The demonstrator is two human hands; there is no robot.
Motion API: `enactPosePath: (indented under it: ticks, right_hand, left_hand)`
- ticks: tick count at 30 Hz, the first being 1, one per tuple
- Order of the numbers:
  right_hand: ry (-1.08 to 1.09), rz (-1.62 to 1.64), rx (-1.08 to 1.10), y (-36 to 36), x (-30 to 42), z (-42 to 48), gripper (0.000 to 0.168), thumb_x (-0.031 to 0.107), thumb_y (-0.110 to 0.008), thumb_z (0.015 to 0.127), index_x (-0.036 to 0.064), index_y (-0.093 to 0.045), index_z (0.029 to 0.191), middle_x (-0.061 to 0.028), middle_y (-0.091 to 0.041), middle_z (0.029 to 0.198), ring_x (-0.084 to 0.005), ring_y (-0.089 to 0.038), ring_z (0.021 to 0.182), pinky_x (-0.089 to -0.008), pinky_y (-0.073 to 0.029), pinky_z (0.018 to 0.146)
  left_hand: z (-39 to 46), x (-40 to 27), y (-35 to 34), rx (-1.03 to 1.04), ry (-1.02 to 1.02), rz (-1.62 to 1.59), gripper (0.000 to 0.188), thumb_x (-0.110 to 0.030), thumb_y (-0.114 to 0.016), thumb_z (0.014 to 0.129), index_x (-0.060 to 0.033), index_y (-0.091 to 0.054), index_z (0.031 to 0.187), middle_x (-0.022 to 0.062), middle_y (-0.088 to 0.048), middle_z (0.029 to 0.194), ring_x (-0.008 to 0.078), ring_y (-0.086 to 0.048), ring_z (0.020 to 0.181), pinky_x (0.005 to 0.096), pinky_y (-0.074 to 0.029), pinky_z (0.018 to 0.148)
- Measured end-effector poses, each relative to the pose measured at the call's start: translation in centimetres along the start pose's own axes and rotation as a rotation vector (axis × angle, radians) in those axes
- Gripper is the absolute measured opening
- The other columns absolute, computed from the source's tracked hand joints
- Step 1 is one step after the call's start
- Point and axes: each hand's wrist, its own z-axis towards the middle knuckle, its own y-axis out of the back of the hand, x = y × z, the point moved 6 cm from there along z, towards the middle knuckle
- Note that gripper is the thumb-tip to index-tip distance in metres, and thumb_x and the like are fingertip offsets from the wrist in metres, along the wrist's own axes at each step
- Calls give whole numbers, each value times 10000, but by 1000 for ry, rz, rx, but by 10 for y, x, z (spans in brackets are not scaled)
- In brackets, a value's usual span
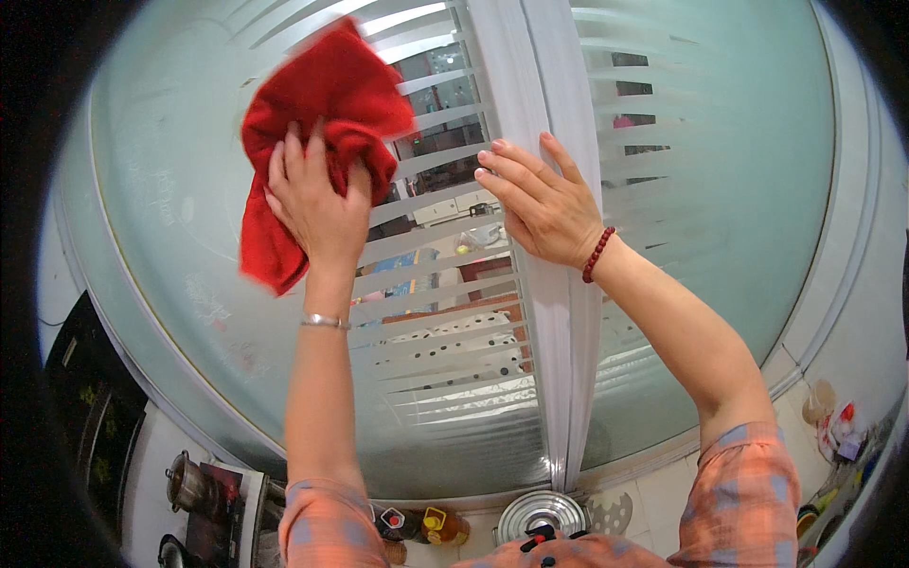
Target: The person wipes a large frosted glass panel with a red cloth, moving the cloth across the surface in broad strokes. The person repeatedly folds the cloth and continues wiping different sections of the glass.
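My left hand [319, 192] presses a bunched red cloth [327, 85] against the frosted glass panel [163, 234] of a sliding door. The thumb and fingers dig into the folds, and parts of the cloth hang above and below the hand. Clear stripes run down the panel's right side, showing a room behind. My right hand [547, 199] rests with spread fingers on the white door frame [529, 92] where the two panels meet. Nothing is in it. Beyond the frame stands a second frosted glass panel [724, 177].
At the lower left, a metal pot [188, 483] sits on a stove. Along the door's foot stand a bottle with a yellow cap [444, 525], a dark bottle [398, 524] and a round metal pot with a lid [543, 517]. Plastic bags [838, 429] lie at the right.
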Motion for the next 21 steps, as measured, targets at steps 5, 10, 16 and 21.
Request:
enactPosePath:
  ticks: [5, 10, 16, 21]
  right_hand:
    - [-29, 87, 18, 0, 10, 8, 443, 123, -638, 791, 124, -595, 1232, -3, -550, 1348, -148, -434, 1341, -460, -170, 1199]
    - [4, -8, -15, -1, 0, 1, 421, 137, -619, 806, 122, -597, 1226, -3, -551, 1348, -149, -434, 1341, -450, -169, 1199]
    - [2, -10, -14, 1, 0, -2, 407, 93, -612, 796, 119, -603, 1202, -1, -555, 1338, -144, -436, 1336, -450, -176, 1198]
    - [0, 11, -38, 0, 7, 1, 419, 93, -626, 775, 135, -595, 1190, -9, -548, 1337, -148, -440, 1333, -457, -183, 1193]
  left_hand:
    - [-70, -40, -20, 151, -164, -69, 551, -350, -717, 727, -95, -594, 1200, 145, -493, 1363, 387, -343, 1339, 655, -203, 1095]
    - [-140, -93, 2, 376, -637, -349, 454, -192, -674, 701, -174, -659, 1155, 24, -573, 1296, 241, -475, 1264, 620, -292, 1105]
    - [-26, -11, 0, 33, -302, -31, 533, -190, -671, 735, -149, -615, 1263, 90, -521, 1374, 328, -422, 1292, 615, -224, 1091]
    - [2, -13, -22, -24, 113, -8, 385, -349, -595, 845, -125, -621, 1157, 142, -538, 1306, 364, -419, 1276, 660, -227, 1051]
